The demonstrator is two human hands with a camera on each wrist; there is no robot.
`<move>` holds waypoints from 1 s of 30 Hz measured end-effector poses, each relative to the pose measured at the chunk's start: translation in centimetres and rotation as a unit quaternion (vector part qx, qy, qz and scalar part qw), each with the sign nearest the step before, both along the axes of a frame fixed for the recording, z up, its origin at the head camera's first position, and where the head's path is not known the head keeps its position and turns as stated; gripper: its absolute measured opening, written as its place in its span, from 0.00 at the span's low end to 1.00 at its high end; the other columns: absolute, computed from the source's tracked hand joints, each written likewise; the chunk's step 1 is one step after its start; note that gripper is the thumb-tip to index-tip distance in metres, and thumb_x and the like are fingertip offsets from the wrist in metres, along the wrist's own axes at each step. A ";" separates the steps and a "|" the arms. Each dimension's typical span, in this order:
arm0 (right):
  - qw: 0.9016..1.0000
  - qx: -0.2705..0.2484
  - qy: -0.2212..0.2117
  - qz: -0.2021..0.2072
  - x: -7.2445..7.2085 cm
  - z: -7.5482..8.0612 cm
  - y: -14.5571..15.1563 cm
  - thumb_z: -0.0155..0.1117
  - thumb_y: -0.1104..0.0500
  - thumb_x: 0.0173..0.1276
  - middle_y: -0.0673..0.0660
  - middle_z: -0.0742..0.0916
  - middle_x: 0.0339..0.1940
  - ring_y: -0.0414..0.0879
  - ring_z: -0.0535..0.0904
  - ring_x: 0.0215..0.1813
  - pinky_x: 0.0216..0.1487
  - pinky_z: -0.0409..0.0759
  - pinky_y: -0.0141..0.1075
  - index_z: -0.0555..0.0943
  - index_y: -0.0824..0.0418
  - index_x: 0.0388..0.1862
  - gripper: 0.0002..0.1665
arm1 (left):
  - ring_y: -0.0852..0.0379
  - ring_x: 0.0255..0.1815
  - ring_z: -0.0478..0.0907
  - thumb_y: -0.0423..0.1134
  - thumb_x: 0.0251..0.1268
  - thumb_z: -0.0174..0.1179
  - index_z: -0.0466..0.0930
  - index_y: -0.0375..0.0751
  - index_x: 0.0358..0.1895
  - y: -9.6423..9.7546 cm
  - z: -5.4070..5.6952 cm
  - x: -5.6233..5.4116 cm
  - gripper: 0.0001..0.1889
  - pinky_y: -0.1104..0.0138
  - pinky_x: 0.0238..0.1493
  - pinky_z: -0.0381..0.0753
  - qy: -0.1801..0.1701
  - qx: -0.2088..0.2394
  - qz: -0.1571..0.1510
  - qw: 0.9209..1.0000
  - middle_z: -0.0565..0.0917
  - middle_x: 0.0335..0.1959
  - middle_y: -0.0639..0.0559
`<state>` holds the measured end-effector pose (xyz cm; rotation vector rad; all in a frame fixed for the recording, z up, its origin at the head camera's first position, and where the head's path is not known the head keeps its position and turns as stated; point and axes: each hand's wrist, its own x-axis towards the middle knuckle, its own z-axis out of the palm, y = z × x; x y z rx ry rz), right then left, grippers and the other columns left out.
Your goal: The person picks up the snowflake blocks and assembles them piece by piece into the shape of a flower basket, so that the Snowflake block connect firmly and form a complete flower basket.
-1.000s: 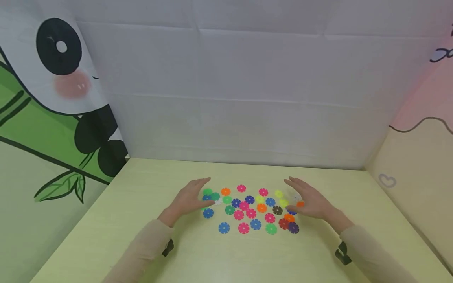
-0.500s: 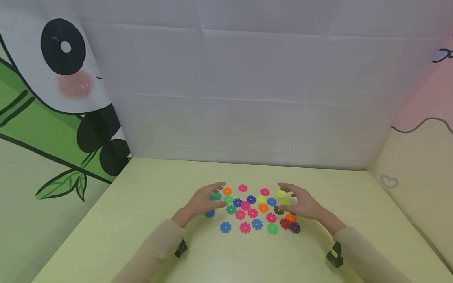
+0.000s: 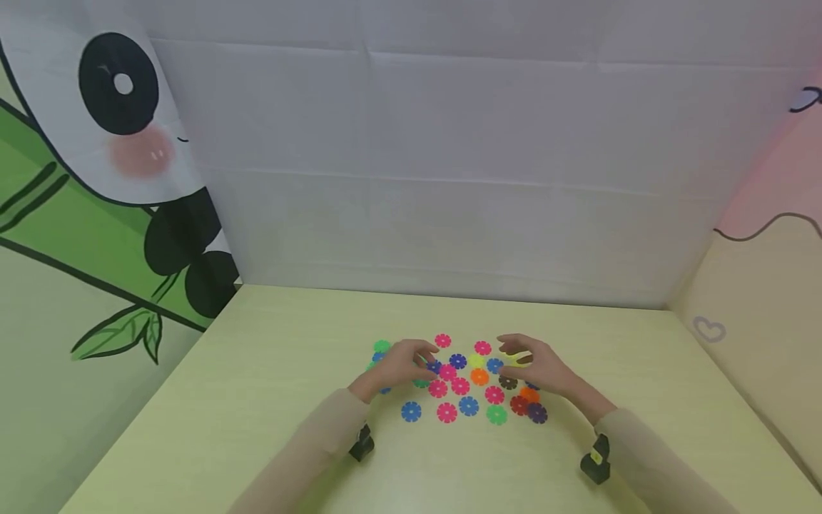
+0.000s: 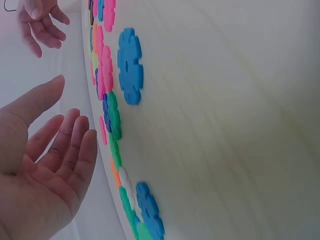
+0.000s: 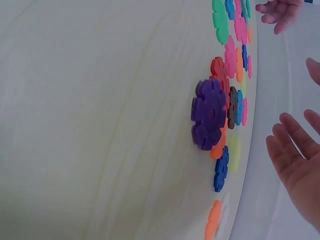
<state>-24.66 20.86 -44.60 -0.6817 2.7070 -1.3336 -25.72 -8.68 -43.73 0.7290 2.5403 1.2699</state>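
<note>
Left hand (image 3: 399, 363), right hand (image 3: 544, 367): spread, holding nothing. Purple snowflake disc (image 5: 209, 115), overlapping red snowflake disc (image 5: 218, 69): may slide if brushed.

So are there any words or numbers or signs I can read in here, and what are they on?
No words or numbers can be read.
Flower-shaped discs: no writing shows.
Black gadget under the right sleeve: a yellowish patch, too small to read.
Right wall: a drawn heart, no readable letters.
</note>
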 end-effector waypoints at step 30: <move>0.999 -0.024 -0.033 0.021 0.2 0.7 -2.5 0.67 0.63 0.63 0.67 0.82 0.47 0.63 0.76 0.51 0.47 0.79 0.44 0.76 0.73 0.54 0.23 | 0.51 0.43 0.77 0.33 0.53 0.70 0.81 0.37 0.41 3.8 -1.0 -0.5 0.12 0.60 0.46 0.78 0.011 -0.148 0.056 0.987 0.81 0.38 0.49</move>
